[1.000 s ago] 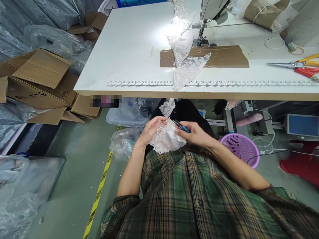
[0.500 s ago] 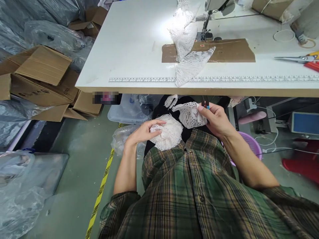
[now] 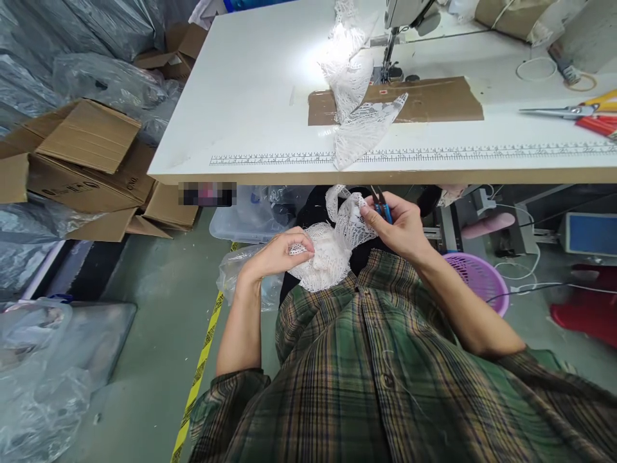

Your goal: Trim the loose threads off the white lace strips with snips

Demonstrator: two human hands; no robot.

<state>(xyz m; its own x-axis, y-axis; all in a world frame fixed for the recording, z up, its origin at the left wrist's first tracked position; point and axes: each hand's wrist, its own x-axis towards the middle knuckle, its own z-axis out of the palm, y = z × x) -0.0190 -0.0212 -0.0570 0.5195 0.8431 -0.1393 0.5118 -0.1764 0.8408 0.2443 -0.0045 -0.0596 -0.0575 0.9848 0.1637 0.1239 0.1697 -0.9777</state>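
A bundle of white lace [image 3: 328, 257] lies in my lap below the table edge. My left hand [image 3: 277, 253] rests on its left side and pinches the lace. My right hand [image 3: 400, 225] is raised a little higher, fingers closed on a strip of the same lace [image 3: 348, 215] and on small blue-handled thread snips [image 3: 382, 204]. More white lace [image 3: 354, 109] trails from the sewing machine [image 3: 402, 16] across a brown cardboard sheet [image 3: 434, 99] and over the table's front edge.
The white table [image 3: 250, 83] carries a printed ruler [image 3: 482, 154] along its front, and yellow-handled scissors [image 3: 571, 109] at right. Cardboard boxes [image 3: 81, 161] and plastic bags [image 3: 96, 77] sit at left. A purple basket [image 3: 477, 280] stands right of my knee, and yellow tape [image 3: 200, 373] marks the floor.
My right hand lifted away from the bundle with a lace strip and the snips, rising toward the table edge, then drew slightly back left. My left hand stayed on the bundle.
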